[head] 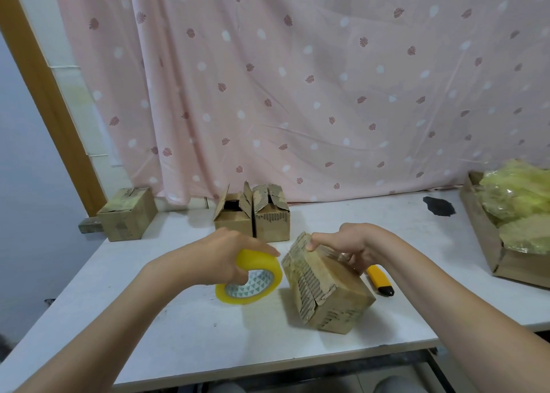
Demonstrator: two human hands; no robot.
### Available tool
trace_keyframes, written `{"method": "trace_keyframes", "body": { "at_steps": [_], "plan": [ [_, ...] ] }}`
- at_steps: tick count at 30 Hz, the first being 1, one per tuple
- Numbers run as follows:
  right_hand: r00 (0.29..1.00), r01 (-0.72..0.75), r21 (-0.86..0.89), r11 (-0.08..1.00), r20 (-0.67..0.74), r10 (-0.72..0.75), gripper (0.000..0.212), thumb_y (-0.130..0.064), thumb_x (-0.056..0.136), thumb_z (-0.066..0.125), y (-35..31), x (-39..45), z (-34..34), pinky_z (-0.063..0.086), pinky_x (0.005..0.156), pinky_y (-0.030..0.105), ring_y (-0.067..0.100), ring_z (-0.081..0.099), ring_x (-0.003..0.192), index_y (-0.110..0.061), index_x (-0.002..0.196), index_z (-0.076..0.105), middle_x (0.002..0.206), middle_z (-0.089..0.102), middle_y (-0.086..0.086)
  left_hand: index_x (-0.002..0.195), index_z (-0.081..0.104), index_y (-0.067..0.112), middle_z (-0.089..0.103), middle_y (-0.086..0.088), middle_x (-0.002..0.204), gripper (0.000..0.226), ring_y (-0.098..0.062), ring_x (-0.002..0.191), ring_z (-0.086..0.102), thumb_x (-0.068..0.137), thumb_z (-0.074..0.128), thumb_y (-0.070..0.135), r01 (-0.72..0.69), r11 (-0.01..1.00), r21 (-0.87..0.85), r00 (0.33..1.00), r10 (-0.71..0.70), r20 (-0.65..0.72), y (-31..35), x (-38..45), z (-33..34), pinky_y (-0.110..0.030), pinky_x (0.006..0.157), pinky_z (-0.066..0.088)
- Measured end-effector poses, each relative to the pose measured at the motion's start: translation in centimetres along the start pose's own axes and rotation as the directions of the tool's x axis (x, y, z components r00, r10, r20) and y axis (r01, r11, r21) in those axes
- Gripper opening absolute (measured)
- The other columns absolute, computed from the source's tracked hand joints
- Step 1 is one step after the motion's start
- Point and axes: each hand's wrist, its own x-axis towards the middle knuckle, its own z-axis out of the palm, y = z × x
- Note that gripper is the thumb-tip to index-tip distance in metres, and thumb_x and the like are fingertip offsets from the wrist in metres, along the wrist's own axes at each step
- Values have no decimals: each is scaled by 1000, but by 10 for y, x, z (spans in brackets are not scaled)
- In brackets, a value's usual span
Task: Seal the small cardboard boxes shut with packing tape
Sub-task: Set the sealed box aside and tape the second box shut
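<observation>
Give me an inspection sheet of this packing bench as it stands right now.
Surface: white table, scuffed, with a dark stain at the far right.
Job's things: tilted box near the front; tape roll beside it; two boxes behind with flaps up; one closed box at the far left edge.
Clutter: yellow knife behind the tilted box; big carton of yellowish wrapping at right.
Hands: left hand grips the tape roll; right hand holds the tilted box's top.
Cables: nothing seen.
Surroundings: pink patterned curtain behind; wooden frame at left.
</observation>
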Motion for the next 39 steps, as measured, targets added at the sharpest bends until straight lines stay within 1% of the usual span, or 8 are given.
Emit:
{"method": "trace_keyframes", "body": {
  "at_steps": [6,13,17,22,25,28,32,39],
  "plan": [
    [999,3,47,999,47,-6,91,-48,65,81,4,6,-4,56,78,46,30,54,71,-5,134,41,106,51,19,130,43,70,44,14,66,80,-10,54,38,86,65,8,20,999,36,997,-23,74,2,-4,-5,-21,51,37],
    [993,-6,98,995,118,-6,71,-42,73,76,13,4,-12,55,87,52,38,62,87,0,124,50,104,59,21,134,37,71,44,2,73,80,-12,59,40,87,67,12,13,991,130,988,-32,150,12,13,3,-27,55,38],
    [988,-21,144,989,153,-2,54,-41,78,72,19,0,-15,54,87,47,36,59,83,1,108,58,92,58,16,135,38,70,44,-1,79,78,-12,57,39,89,64,13,-5,988,155,985,-22,171,23,24,8,-26,53,38],
    [998,50,-24,998,-38,-51,44,-40,77,74,11,-5,-20,45,67,32,22,40,62,-4,94,55,77,43,8,137,40,66,42,3,76,75,-11,55,38,91,66,13,-23,990,140,985,-2,173,29,31,13,-24,52,36],
    [992,94,-137,986,-72,-105,34,-29,86,68,2,-11,-22,57,72,34,27,53,64,1,98,56,85,61,16,138,38,66,41,3,73,76,-13,55,37,91,65,13,-26,992,126,989,7,150,31,34,17,-27,53,37],
    [992,101,-214,972,-56,-115,25,-17,94,55,-3,-17,-18,60,79,47,35,65,71,6,104,55,103,65,28,140,38,63,38,1,67,75,-13,53,36,90,64,13,-54,991,125,991,38,124,34,37,21,-25,50,34],
    [995,75,-274,959,-41,-89,52,-36,85,73,-7,-21,-9,58,81,51,37,69,91,0,112,47,112,63,22,143,38,60,42,1,65,75,-13,55,40,90,65,15,-90,989,115,991,78,105,38,40,25,-25,51,36],
    [1000,9,12,1000,-3,-9,39,-23,77,83,5,-16,-2,58,79,48,28,65,76,1,90,55,89,63,16,128,45,57,50,4,74,67,-10,54,44,83,70,15,-52,998,-40,999,53,5,27,30,20,-20,47,38]
  ]
}}
